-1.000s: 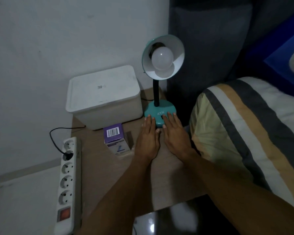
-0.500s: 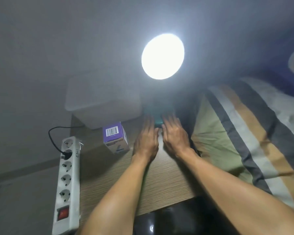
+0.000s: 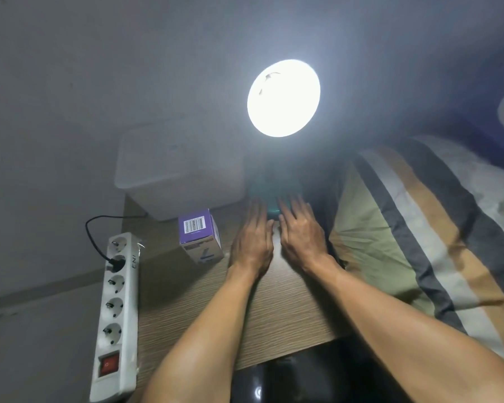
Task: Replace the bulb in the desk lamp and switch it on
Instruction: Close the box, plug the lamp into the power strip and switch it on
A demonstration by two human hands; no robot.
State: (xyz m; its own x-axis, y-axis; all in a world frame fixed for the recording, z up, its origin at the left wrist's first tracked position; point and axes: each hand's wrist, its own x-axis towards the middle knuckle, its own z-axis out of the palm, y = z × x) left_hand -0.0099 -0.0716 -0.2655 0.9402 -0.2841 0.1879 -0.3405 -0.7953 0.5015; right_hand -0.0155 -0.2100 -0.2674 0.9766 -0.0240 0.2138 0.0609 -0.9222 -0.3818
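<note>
Since a second ago your lamp has come on, and both hands stay where they were. From your head camera, the desk lamp (image 3: 283, 98) glows at the back of the wooden table (image 3: 274, 315), its shade a white glare that hides the bulb. Your left hand (image 3: 253, 242) and right hand (image 3: 301, 237) lie flat, fingers spread, gripping nothing, fingertips at the teal lamp base (image 3: 274, 189). Left of them stands a purple bulb box (image 3: 200, 235) with a barcode; its other print is too blurred to read. A white power strip (image 3: 115, 312) marked "EN" has one black plug in.
</note>
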